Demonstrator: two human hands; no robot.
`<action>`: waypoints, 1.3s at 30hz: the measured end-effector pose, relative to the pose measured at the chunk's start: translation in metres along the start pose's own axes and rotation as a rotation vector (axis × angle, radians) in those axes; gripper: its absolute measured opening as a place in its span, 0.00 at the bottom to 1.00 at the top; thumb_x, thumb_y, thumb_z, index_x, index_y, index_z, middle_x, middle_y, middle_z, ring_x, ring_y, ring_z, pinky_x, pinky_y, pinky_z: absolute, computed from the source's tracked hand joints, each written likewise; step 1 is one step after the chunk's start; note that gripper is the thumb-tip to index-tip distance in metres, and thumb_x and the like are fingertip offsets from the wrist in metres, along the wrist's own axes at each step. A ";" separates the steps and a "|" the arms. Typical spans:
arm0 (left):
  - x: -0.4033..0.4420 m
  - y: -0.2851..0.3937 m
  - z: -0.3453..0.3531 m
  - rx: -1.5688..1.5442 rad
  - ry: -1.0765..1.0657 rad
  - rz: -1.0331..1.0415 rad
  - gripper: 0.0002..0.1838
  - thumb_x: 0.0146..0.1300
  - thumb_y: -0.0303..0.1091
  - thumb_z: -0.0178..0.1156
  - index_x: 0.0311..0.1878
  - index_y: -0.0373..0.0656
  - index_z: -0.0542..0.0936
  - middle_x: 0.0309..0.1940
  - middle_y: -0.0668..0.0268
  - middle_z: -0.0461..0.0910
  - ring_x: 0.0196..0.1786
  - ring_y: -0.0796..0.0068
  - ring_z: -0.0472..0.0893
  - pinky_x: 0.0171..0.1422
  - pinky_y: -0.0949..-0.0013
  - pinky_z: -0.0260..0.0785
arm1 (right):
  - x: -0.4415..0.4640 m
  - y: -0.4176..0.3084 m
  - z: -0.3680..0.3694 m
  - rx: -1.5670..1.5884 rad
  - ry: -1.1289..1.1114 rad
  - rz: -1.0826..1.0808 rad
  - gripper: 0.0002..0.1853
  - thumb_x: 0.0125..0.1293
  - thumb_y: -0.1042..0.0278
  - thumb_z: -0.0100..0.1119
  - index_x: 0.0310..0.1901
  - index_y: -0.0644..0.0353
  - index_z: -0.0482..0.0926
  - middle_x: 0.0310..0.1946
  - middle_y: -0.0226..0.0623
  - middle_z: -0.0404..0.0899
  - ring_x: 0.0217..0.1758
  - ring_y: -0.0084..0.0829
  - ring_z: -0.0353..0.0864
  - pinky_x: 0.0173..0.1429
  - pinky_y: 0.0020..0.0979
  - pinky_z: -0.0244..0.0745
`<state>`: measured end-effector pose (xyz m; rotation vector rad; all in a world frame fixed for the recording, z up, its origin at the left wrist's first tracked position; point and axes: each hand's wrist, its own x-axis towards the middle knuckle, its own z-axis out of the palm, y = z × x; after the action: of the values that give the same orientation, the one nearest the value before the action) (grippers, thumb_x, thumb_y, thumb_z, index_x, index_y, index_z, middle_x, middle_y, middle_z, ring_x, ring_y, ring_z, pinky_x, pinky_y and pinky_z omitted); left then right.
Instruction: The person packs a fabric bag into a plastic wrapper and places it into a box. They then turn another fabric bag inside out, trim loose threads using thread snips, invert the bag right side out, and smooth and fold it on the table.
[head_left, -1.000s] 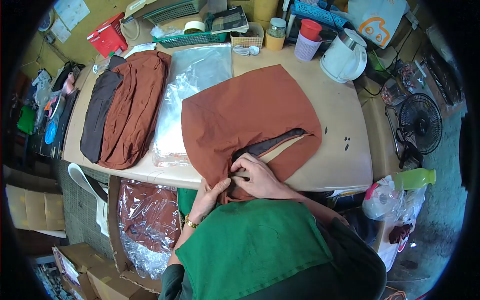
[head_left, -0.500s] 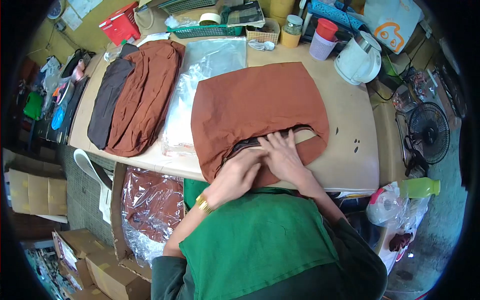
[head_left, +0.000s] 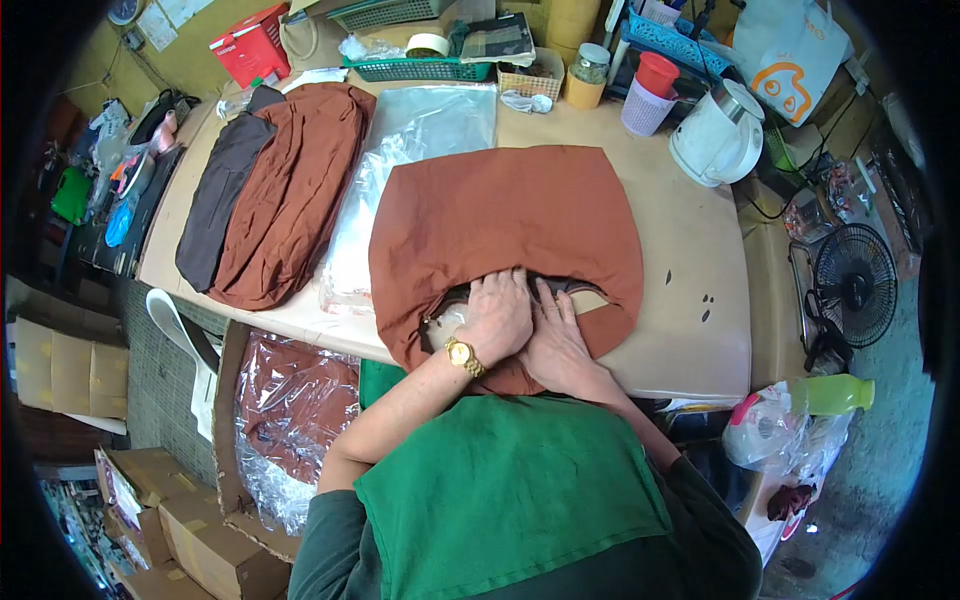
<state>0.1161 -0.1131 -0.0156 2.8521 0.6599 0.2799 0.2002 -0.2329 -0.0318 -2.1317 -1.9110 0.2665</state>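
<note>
A rust-brown fabric piece (head_left: 505, 205), folded into a broad pouch-like shape, lies on the table in front of me. Along its near side is a curved opening (head_left: 575, 285) with a dark inner edge. My left hand (head_left: 497, 318), with a gold watch (head_left: 463, 355) at the wrist, rests over this opening, fingers stretched forward to the fabric's edge. Beside it and touching it, my right hand (head_left: 558, 345) lies flat with its fingers extended into the opening. Neither hand visibly pinches the cloth. What lies beneath the fabric is hidden.
Another brown and dark grey fabric item (head_left: 275, 200) lies at left, beside clear plastic bags (head_left: 425, 120). A white kettle (head_left: 715, 135) stands at the back right. Below the table's left edge, a carton (head_left: 228, 430) holds plastic-wrapped brown fabric.
My left hand has moved up and right, from the near-left edge onto the opening, its fingers straightening. The right hand stays at the opening. The fabric appears slightly lower and further left.
</note>
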 end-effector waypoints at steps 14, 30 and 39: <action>0.041 -0.013 0.010 -0.113 -0.221 -0.093 0.14 0.58 0.33 0.54 0.39 0.36 0.85 0.33 0.49 0.85 0.37 0.52 0.86 0.41 0.55 0.79 | -0.002 -0.002 0.001 -0.027 -0.021 -0.057 0.31 0.70 0.51 0.52 0.69 0.63 0.65 0.71 0.59 0.56 0.78 0.60 0.46 0.77 0.62 0.35; 0.016 -0.079 0.032 -0.218 0.033 -0.115 0.26 0.69 0.42 0.47 0.68 0.43 0.70 0.70 0.51 0.67 0.73 0.50 0.63 0.78 0.55 0.52 | 0.005 -0.003 -0.017 -0.004 0.067 -0.014 0.29 0.63 0.53 0.62 0.64 0.55 0.72 0.65 0.48 0.66 0.70 0.48 0.60 0.73 0.52 0.51; 0.011 -0.117 0.037 -0.188 0.370 -0.174 0.32 0.71 0.49 0.50 0.74 0.44 0.62 0.75 0.56 0.59 0.78 0.56 0.54 0.81 0.59 0.44 | 0.017 0.005 -0.008 0.029 0.040 0.153 0.28 0.67 0.51 0.59 0.65 0.53 0.69 0.55 0.53 0.71 0.63 0.50 0.67 0.66 0.51 0.59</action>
<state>0.0862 -0.0110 -0.0769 2.5636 0.8898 0.8066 0.2095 -0.2169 -0.0255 -2.2497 -1.7145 0.2782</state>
